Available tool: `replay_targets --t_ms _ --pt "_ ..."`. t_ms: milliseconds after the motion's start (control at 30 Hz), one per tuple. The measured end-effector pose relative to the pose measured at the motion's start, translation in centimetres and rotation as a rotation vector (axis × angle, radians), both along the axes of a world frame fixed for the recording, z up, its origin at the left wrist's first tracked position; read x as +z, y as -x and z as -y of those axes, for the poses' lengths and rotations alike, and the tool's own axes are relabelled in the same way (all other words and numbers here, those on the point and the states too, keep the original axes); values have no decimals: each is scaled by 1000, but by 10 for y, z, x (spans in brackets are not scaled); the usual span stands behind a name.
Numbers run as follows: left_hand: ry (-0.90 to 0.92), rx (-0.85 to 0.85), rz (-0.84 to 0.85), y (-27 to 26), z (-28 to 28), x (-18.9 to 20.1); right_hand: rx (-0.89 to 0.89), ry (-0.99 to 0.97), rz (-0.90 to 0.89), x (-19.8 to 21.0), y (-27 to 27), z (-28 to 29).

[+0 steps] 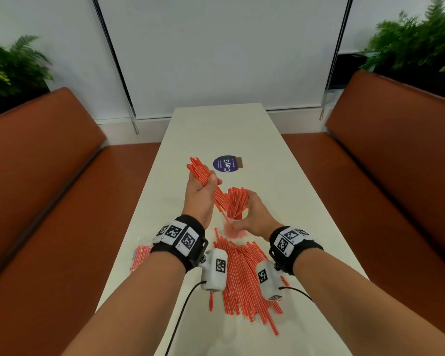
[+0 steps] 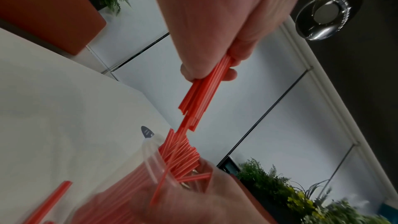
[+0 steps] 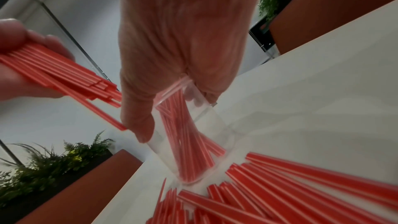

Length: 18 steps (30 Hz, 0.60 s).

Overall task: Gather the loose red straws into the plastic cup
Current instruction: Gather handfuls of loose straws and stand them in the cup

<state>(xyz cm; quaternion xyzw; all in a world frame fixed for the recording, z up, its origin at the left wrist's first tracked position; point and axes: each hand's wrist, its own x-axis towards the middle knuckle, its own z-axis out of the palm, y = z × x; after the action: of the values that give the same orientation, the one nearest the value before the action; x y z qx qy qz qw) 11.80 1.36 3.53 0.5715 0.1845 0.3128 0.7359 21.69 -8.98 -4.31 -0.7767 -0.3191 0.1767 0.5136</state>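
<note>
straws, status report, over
Left hand grips straw bundle above cup. Right hand holds cup. Loose pile remains. Nothing blocking.

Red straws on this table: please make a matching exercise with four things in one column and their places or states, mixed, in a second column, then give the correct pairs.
Things:
1. Straw bundle
2. Plastic cup
3. Loose straws
4. Round purple sticker

Places or states:
A. flat on the table beyond the hands
B. gripped by the left hand, slanting toward the cup
C. lying in a pile near the wrists
D. held by the right hand, already holding straws

Pairs: 1-B, 2-D, 3-C, 4-A
</note>
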Motion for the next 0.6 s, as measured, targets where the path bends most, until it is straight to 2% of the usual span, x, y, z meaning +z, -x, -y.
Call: replay_targets --t_ms 233,367,433,500,600 --pt "-50 -32 165 -7 2 27 25 24 -29 11 10 18" --pt "-233 -74 -51 -9 17 4 39 25 -38 16 18 22" --pt "-248 -155 -170 -7 23 -20 44 17 -35 18 23 23" --pt "-260 -233 -247 -5 25 -39 60 11 -27 21 26 25" --pt "-350 -288 -306 -6 24 -47 80 1 -23 29 30 29"
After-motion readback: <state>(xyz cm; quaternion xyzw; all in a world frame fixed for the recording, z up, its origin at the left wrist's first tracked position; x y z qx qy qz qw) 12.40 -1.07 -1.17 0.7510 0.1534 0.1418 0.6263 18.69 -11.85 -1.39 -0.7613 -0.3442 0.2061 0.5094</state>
